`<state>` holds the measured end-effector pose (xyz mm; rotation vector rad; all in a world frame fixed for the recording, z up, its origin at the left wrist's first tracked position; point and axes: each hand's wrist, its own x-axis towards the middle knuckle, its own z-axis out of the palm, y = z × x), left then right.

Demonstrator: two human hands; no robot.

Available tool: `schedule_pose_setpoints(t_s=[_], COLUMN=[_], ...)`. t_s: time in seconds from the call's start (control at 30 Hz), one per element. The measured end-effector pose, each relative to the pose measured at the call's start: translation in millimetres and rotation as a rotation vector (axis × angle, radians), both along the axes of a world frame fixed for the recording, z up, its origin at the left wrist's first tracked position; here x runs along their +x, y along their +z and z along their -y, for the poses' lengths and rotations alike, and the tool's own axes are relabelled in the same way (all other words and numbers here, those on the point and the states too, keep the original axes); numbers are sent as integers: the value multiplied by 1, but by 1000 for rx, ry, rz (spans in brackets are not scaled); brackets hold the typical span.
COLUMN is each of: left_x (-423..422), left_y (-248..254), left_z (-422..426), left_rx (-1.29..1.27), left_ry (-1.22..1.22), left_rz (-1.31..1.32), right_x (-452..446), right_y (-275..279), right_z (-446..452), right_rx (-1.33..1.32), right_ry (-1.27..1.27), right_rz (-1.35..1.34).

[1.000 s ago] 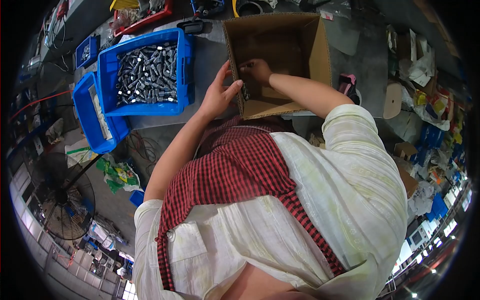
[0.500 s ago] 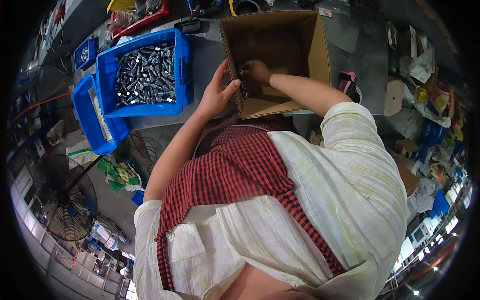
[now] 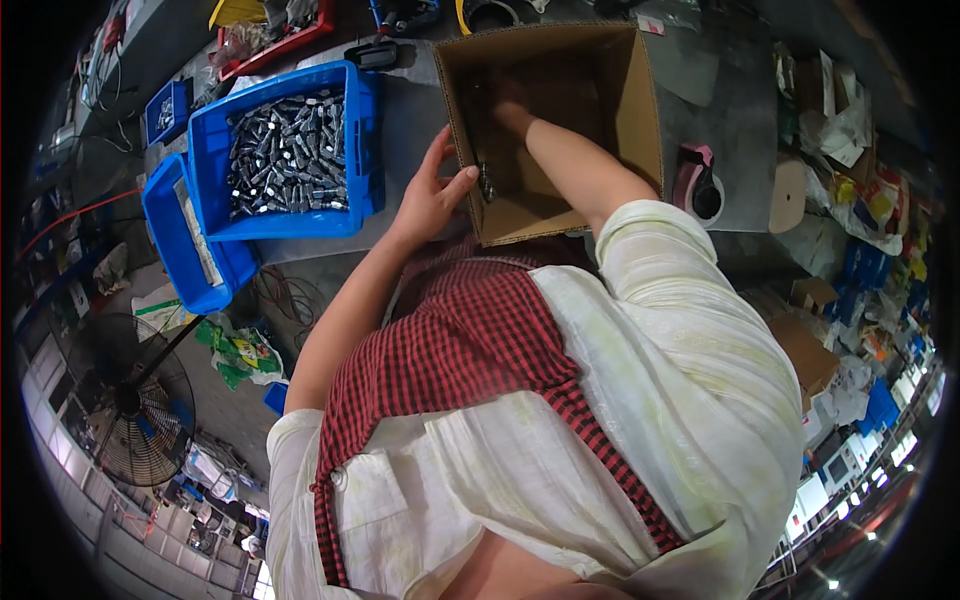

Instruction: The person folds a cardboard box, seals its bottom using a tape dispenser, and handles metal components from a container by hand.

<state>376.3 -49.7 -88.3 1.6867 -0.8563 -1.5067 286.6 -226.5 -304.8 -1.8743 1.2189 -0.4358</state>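
An upright open cardboard box (image 3: 632,120) stands on the table in front of me. My left hand (image 3: 432,195) is at the outside of its left wall, fingers and thumb spread, the thumb tip at the rim. Deep inside the box is my right hand (image 3: 508,100), near the far left corner. Shadow hides its fingers, so whether they hold anything does not show. Small metal parts (image 3: 487,182) lie in the box along the left wall. To the left, a blue bin (image 3: 362,150) holds many similar-looking metal pieces (image 3: 290,150).
A smaller blue tray (image 3: 185,235) leans beside the bin. A red crate (image 3: 275,50) sits behind it, and a dark scoop-like item (image 3: 372,54) lies near the box. Right of the box is a pink-and-black tape dispenser-like object (image 3: 698,185). A fan (image 3: 128,400) stands lower left.
My right hand has reached farther into the box, away from the left wall and toward the far corner. My left hand has stayed nearly in place; the box has shifted slightly.
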Motion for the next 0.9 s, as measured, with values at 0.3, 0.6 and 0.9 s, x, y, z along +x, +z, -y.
schedule_pose_setpoints(t_s=[0.3,0.6,0.9], left_x=[1,0,1], left_y=[2,8,6], left_z=[1,1,2], left_rx=[21,16,10], left_ry=[-4,-5,-5], left_rz=[-7,-8,-10], right_x=[36,13,12], right_y=[28,22,10], right_z=[-10,-6,-14], right_rx=[126,-262,-678], right_ry=[-265,141,119], right_rz=[-177,-148,-229])
